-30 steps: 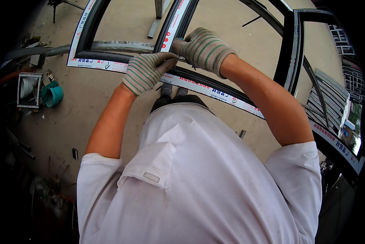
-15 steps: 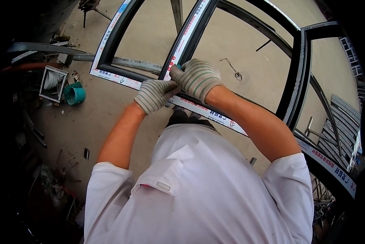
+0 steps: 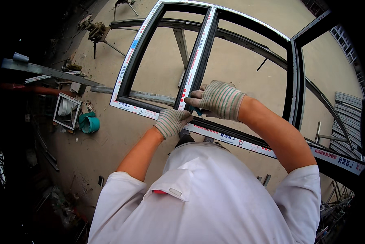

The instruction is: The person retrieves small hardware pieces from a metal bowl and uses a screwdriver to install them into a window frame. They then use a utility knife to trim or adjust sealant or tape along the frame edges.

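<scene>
A black window frame (image 3: 225,139), its faces covered in white printed film, lies flat in front of me. My left hand (image 3: 171,123), in a white glove with green stripes, is closed on the near rail where the upright bar (image 3: 196,61) meets it. Just right of that joint, my right hand (image 3: 222,101), gloved alike, is bent over the bar's lower end. A small teal tool (image 3: 198,111) pokes out under its fingers; most of it is hidden, so its kind is unclear.
Metal support rails (image 3: 150,96) run beneath the frame. A teal bucket (image 3: 91,124) and a crate with a white coil (image 3: 67,109) stand on the floor at left. Stacked metal profiles (image 3: 347,122) lie at right. A stand with machinery (image 3: 96,32) is at the far left.
My right hand has shifted right and turned, fingers now spread over the bar. My left hand remains at the joint. The view has shifted, showing more of the frame's far side.
</scene>
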A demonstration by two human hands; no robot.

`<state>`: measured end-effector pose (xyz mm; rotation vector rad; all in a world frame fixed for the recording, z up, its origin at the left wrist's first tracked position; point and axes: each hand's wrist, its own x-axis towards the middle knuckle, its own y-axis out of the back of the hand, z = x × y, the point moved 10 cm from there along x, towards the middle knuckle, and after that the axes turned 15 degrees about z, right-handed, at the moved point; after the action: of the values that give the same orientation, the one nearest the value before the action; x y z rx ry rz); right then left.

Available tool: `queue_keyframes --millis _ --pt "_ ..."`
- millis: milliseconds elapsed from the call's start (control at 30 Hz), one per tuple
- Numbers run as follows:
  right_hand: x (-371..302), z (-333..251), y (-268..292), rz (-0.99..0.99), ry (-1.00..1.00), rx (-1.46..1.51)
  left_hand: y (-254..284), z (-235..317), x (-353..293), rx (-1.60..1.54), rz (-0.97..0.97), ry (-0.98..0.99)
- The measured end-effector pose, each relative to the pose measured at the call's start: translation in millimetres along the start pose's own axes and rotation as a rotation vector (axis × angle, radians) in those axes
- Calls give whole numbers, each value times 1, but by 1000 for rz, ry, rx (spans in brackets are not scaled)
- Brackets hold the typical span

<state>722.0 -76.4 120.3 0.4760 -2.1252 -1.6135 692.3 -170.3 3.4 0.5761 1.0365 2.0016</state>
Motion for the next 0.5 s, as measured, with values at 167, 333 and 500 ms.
queue_keyframes --millis 167,333,500 --pt "14 -1 -1 -103 22 -78 -2 1 3 -19 -78 9" --pt "18 5 -12 -92 -73 -111 -9 4 6 40 -175 -48" --pt "22 7 -12 -29 -191 -81 -2 1 5 -35 -95 -71"
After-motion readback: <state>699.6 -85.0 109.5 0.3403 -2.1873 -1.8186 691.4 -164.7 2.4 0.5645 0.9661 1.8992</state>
